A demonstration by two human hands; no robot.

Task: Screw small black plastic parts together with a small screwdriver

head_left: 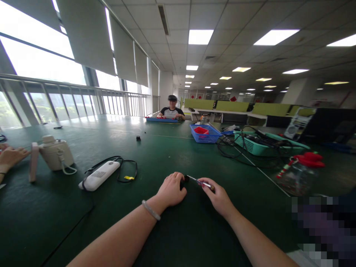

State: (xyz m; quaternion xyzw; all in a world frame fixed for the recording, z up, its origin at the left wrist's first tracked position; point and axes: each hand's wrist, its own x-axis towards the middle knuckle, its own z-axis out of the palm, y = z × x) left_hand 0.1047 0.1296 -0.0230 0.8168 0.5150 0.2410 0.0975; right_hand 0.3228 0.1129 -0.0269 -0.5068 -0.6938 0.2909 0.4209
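Just in front of me on the green table, my left hand (pixel 171 189) curls closed over a small black object (pixel 186 178), most of which its fingers hide. A pale bangle circles that wrist. My right hand (pixel 218 196) grips a screwdriver (pixel 207 184) by its handle, whose brownish end sticks out near the thumb. The thin metal shaft points left, and its tip reaches the black object. Whether the tip sits inside it or only touches it, I cannot tell.
To the left lie a white power strip (pixel 101 175) with a black cord, a beige bottle (pixel 57 152) and a pink upright object (pixel 33 162), near another person's hand (pixel 12 157). Rightward are a blue basket (pixel 207 137), a teal basket (pixel 251 147) with cables and a red-lidded jar (pixel 300 178). Someone sits opposite.
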